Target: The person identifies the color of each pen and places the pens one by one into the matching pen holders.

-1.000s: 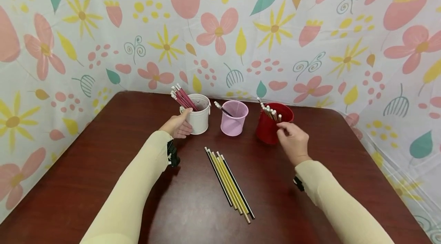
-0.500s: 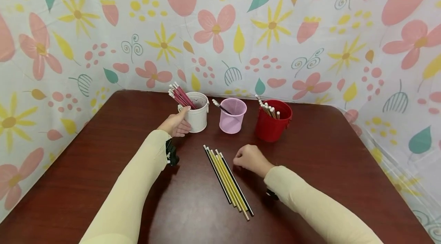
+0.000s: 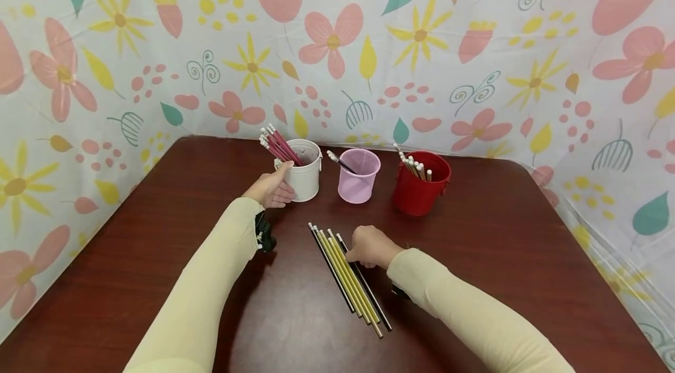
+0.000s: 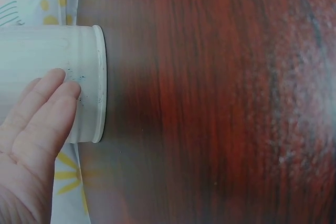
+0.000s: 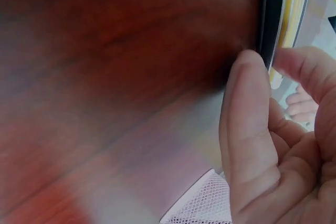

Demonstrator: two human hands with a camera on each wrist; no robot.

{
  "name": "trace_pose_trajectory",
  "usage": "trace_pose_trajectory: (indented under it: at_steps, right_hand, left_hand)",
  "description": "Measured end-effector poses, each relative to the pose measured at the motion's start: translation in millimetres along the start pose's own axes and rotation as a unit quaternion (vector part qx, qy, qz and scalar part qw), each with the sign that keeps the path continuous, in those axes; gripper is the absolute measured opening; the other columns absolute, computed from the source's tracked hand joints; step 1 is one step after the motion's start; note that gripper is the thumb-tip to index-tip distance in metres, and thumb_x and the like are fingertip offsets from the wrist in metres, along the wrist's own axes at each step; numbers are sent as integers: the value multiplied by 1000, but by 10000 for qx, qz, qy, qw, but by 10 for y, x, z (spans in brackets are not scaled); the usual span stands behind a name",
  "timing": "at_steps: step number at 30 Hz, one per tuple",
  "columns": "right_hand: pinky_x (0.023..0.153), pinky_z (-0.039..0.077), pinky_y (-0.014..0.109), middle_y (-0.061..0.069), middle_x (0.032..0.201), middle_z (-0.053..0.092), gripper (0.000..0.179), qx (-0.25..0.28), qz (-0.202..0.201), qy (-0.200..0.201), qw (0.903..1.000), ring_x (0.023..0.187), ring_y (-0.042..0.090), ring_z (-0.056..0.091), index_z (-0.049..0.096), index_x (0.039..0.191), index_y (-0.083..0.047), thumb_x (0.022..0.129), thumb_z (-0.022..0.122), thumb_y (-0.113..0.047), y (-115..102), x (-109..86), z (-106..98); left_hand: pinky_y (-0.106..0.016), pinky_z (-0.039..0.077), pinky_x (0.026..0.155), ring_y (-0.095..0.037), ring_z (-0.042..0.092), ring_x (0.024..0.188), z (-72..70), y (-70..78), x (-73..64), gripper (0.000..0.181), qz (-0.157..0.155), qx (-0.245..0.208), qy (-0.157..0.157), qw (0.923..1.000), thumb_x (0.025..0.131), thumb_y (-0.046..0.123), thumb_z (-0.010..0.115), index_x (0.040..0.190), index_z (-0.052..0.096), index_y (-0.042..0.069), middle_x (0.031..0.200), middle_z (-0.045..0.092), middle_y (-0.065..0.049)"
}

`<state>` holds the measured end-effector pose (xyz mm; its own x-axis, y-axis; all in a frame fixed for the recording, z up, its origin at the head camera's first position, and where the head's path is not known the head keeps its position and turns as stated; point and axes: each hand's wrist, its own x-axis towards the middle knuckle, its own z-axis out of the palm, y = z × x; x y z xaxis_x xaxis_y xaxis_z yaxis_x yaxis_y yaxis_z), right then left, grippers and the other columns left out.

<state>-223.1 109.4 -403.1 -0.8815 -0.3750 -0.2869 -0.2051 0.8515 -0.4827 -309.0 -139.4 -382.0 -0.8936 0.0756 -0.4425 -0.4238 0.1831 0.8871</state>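
My right hand [image 3: 371,246] is over the row of pencils lying on the table, and its thumb and index finger pinch a black pencil [image 5: 271,14] at the row's right side. Beside that pencil lie several yellow pencils [image 3: 348,277], with another dark one at the left end. Straight fingers of my left hand [image 4: 34,129] rest along the side of a white bucket [image 4: 47,51]; in the head view the thumb is at its rim. Pink pencils [image 3: 280,148] with white erasers lean in this bucket.
Right of the white bucket stands a pink mesh cup [image 3: 355,190] with dark pencils [image 3: 343,163] in it. Further right is a red bucket [image 3: 415,196] holding several white-tipped pencils [image 3: 416,169]. A flower-printed cloth [image 3: 253,68] hangs behind the brown table [image 3: 506,232].
My right hand has moved from the red bucket leftward and down to the pencils on the table, and now pinches the black one. The left hand stays at the white bucket.
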Motion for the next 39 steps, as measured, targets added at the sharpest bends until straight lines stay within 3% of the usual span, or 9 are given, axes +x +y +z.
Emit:
trace_pose_trajectory:
  at_steps: [7, 16, 19, 24, 32, 39]
  right_hand:
    - [41, 42, 24, -1, 39, 43, 42, -125, 151, 52, 9998, 36, 12, 44, 46, 44, -10, 78, 71, -8, 3, 41, -1]
    - [41, 18, 23, -8, 43, 26, 42, -36, -32, 542, 9985, 42, 9, 23, 37, 44, -18, 73, 66, -12, 29, 12, 31]
    - [42, 23, 22, -8, 46, 35, 31, 128, -158, 716, 9972, 43, 7, 30, 45, 49, -16, 72, 66, -12, 46, 7, -8]
    - [44, 40, 23, -2, 60, 53, 7, 687, -471, 1034, 9911, 45, 10, 45, 59, 70, -7, 73, 66, -9, 32, 7, -173]
    - [59, 45, 26, 3, 69, 61, 11, 788, -990, 1560, 9796, 63, 13, 54, 61, 80, -2, 71, 65, -6, -25, -40, -490]
    - [51, 47, 23, 8, 76, 64, 14, 1468, -685, 2005, 9662, 55, 10, 52, 61, 89, 0, 76, 62, -5, -41, -96, -748]
  left_hand:
    - [-44, 44, 98, -38, 56, 114, 17, 11, -18, 81, 22, 0, 26, 10000, 93, 59, 39, 121, 51, -16, 123, 56, -30]
    - [-43, 45, 98, -36, 57, 113, 28, -24, 10, 81, -113, -7, 93, 9999, 93, 60, 39, 122, 52, -15, 122, 58, -28]
    - [-44, 45, 98, -36, 56, 113, 30, -23, 11, 81, -94, -2, 107, 9999, 93, 60, 39, 123, 51, -15, 123, 57, -28]
    - [-44, 44, 99, -36, 56, 115, 22, 7, 4, 82, -69, 4, 96, 9999, 93, 60, 39, 123, 51, -15, 125, 56, -28]
    - [-44, 41, 102, -38, 52, 120, -20, 28, -18, 83, -52, 248, -184, 9995, 94, 60, 36, 127, 49, -15, 129, 53, -29]
    - [-46, 40, 102, -40, 50, 122, -60, 43, -31, 82, 43, 570, -418, 9975, 95, 58, 32, 127, 48, -16, 130, 51, -31]
